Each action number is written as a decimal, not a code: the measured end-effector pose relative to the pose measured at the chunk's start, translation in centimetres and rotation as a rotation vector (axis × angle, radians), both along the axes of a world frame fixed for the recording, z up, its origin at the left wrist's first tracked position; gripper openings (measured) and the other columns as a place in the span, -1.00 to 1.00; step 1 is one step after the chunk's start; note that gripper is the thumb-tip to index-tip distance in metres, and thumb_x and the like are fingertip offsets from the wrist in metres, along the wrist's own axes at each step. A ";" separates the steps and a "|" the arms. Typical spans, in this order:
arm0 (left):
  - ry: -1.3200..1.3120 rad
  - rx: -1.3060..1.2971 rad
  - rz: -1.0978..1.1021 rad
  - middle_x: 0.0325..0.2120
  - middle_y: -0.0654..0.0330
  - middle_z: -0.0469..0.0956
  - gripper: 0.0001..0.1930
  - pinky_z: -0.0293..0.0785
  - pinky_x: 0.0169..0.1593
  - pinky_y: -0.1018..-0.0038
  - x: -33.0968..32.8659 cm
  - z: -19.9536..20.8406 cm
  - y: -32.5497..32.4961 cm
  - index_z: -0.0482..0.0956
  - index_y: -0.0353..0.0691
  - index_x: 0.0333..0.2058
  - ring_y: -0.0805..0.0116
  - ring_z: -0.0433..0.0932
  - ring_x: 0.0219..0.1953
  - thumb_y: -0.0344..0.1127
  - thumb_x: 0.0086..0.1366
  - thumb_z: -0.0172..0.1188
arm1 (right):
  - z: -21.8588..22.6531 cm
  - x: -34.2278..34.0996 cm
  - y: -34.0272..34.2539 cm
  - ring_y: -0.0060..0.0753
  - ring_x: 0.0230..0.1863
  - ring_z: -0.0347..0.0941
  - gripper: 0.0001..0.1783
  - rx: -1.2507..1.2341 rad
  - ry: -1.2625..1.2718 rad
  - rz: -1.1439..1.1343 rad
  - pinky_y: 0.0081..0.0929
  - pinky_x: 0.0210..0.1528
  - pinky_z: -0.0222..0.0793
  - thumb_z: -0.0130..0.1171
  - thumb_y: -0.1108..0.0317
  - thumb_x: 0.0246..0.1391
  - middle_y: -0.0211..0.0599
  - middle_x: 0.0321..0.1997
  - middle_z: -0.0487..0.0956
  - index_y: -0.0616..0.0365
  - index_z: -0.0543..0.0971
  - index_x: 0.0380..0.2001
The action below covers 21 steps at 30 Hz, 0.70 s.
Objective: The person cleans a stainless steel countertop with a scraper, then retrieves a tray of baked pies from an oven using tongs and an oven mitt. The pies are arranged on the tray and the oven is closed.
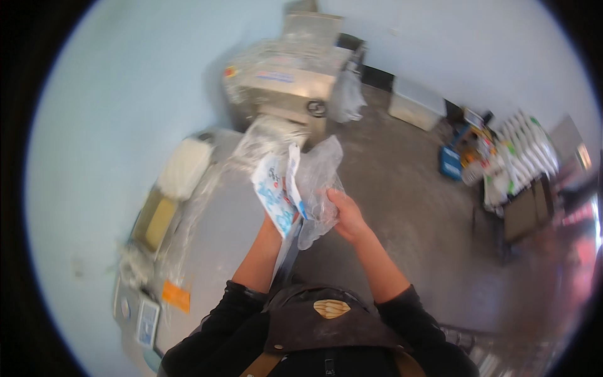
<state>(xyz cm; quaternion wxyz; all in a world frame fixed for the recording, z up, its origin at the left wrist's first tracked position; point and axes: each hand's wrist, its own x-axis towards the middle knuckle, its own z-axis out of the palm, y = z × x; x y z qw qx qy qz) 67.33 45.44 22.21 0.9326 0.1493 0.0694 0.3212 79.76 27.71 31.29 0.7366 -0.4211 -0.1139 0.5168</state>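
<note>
A white and blue printed packet [272,193] stands up in front of me, held in my left hand [271,226]. Most of that hand is behind the packet, so its fingers barely show. A second white flap with a blue end rises beside it; whether it belongs to the same packet I cannot tell. Just to the right hangs a crumpled clear plastic bag [317,179]. My right hand [347,217] is closed on the bag's right side, thumb on top. Both hands are close together, over the right edge of the grey table [217,220].
A plastic-draped metal machine [286,81] stands beyond the table. Along the left wall are a tray with a yellow block [157,220], a white bundle [186,166] and an orange piece [176,295]. A white box [416,103] and stacked white sacks [521,157] stand at the right.
</note>
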 end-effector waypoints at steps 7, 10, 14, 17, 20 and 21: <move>-0.128 0.029 -0.404 -0.23 0.31 0.71 -0.70 0.67 -0.10 0.26 16.5 0.7 -0.6 0.65 -0.01 -0.13 0.34 0.72 -0.14 0.05 0.59 0.09 | -3.1 13.1 -11.1 -0.46 -0.12 0.54 -0.58 0.102 0.116 -0.632 -0.38 0.01 0.55 0.14 0.19 0.54 -0.37 -0.11 0.61 0.15 0.52 0.30; 0.078 0.020 -0.312 -0.18 0.32 0.71 -0.67 0.70 -0.07 0.23 21.7 1.3 -2.4 0.64 0.00 -0.12 0.29 0.73 -0.08 0.10 0.56 0.12 | -2.8 14.2 -12.1 -0.36 0.04 0.52 -0.49 -0.157 -0.458 -1.132 -0.34 0.18 0.48 0.23 0.16 0.47 -0.31 0.05 0.57 0.14 0.49 0.34; 0.060 0.096 -0.566 -0.15 0.31 0.68 -0.65 0.67 0.00 0.26 30.4 3.1 -4.3 0.60 0.02 -0.04 0.28 0.71 -0.05 0.13 0.58 0.05 | -1.3 13.7 -10.2 -0.03 0.28 0.40 -0.21 -0.770 -1.761 -1.053 -0.12 0.41 0.30 0.55 0.24 0.09 0.02 0.38 0.36 0.11 0.48 0.37; 0.131 0.130 -0.655 -0.18 0.30 0.68 -0.66 0.67 0.01 0.25 36.8 3.4 -6.1 0.61 0.00 -0.08 0.29 0.71 -0.06 0.11 0.58 0.06 | -1.1 18.3 -8.5 -0.02 0.19 0.48 -0.32 -1.073 -1.744 -0.962 -0.13 0.31 0.38 0.54 0.41 0.02 0.02 0.23 0.50 0.07 0.60 0.26; -0.007 0.088 -0.776 -0.17 0.30 0.70 -0.68 0.71 -0.06 0.26 44.8 3.7 -9.1 0.61 0.01 -0.13 0.31 0.72 -0.05 0.10 0.57 0.08 | -1.7 27.6 -12.2 0.00 0.07 0.55 -0.53 -0.864 -1.563 -1.174 -0.16 0.18 0.46 0.46 0.52 0.03 -0.06 0.02 0.61 0.07 0.72 0.07; -0.069 0.115 -0.887 -0.17 0.30 0.70 -0.68 0.72 -0.06 0.26 47.3 4.0 -9.1 0.62 0.02 -0.13 0.31 0.72 -0.05 0.10 0.57 0.08 | -2.2 30.4 -13.9 -0.22 -0.12 0.61 -0.80 -0.810 -1.433 -1.278 -0.29 0.01 0.51 0.37 0.54 0.19 -0.26 -0.21 0.66 0.19 0.74 -0.10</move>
